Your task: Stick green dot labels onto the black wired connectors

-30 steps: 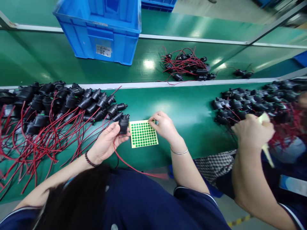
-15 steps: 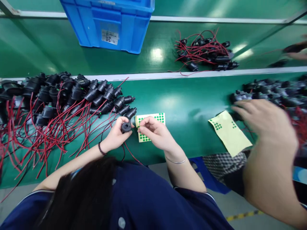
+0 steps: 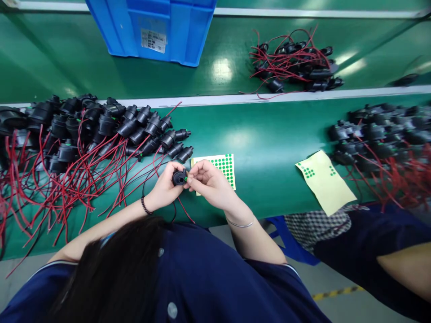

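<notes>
- While it cups a black connector (image 3: 179, 177) at mid-frame, the left hand (image 3: 167, 186) curls shut around the part's body.
- The right hand (image 3: 208, 183) pinches a green dot sticker (image 3: 186, 178) against the connector's face.
- The sticker sheet (image 3: 222, 165) lies just behind that hand on the green table (image 3: 269, 148).
- A pile of wired connectors (image 3: 84, 139) fills the left of the frame.

Sticker sheet (image 3: 225, 164) right of connector pile (image 3: 101, 130); crate (image 3: 158, 27) seemingly behind.
</notes>
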Demonstrator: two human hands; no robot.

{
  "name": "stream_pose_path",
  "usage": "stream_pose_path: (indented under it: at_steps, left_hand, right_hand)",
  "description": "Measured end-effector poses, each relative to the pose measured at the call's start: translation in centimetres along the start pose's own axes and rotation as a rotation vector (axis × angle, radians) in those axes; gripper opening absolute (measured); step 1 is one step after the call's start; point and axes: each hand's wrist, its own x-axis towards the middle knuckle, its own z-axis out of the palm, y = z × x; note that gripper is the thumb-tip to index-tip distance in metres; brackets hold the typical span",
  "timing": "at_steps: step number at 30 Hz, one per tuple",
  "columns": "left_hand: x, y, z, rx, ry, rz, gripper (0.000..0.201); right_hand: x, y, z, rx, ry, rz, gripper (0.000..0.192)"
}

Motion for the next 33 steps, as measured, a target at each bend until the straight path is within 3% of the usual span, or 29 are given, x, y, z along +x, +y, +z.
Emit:
stream_pose_path:
  at_steps: [22,33]
  left_hand:
    - [-0.14,-0.16,0.13,0.183,-0.001,0.158,0.031]
    - [-0.47,-0.50,0.41,0.144,0.046,0.186,0.027]
  right_hand:
    - [0.32,0.10,-0.44,-0.140,-0.017,0.072,0.022]
    - [0.42,0.27,0.24,-0.128,0.016,0.053,0.019]
